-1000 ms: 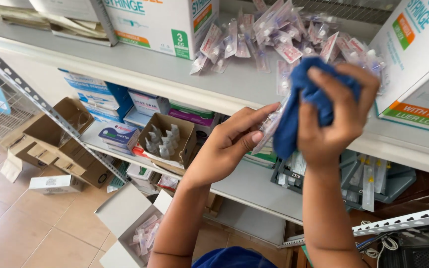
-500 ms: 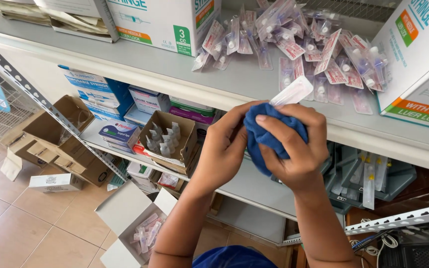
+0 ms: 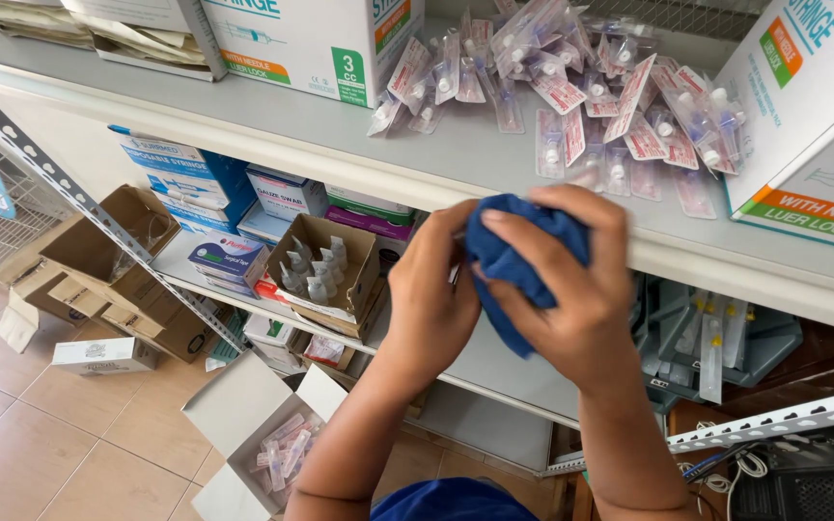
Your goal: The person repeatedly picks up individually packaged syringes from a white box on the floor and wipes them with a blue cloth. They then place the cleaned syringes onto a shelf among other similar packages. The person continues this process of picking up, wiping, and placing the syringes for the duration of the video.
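My right hand (image 3: pixel 576 299) is wrapped around a bunched blue cloth (image 3: pixel 514 253) in front of the grey upper shelf (image 3: pixel 340 135). My left hand (image 3: pixel 431 299) presses against the cloth from the left, fingers curled into its folds. Both hands hover just below the shelf's front edge. Whatever lies inside the cloth is hidden. A loose pile of clear sealed syringe packets (image 3: pixel 581 96) lies on the shelf directly behind my hands.
White cartons stand on the upper shelf at left (image 3: pixel 311 39) and right (image 3: pixel 803 106). The lower shelf holds blue boxes (image 3: pixel 185 174), an open box of small bottles (image 3: pixel 325 270) and a grey tray (image 3: pixel 764 338). Cardboard boxes (image 3: pixel 108 260) and an open box of packets (image 3: pixel 272 444) sit on the tiled floor.
My hands came together and dropped from the shelf top to below its edge. The white packet seen between them earlier is now covered by the blue cloth.
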